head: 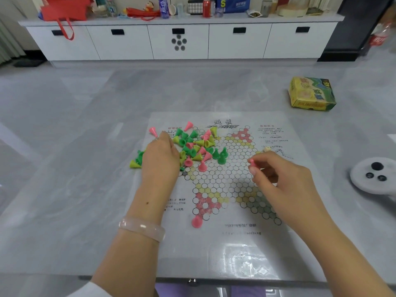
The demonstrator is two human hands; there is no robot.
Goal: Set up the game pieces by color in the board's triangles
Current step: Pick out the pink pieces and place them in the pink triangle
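Pinching a pink piece (pixel 252 162) in our right hand (pixel 280 179) fingertips, above the board (pixel 216 179) right of centre. Our left hand (pixel 161 155), fingers curled down, rests on the mixed pile (pixel 192 146) at far left; grip unclear. One pink cone (pixel 196 221) stands near.

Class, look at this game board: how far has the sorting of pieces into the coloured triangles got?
Done: barely anything. One pink piece stands at the tip of the near pink triangle. In hand: the right hand pinches another pink piece above the board; the left hand rests on the mixed pile. Left: nearly all the green, yellow and pink pieces remain heaped and unsorted.
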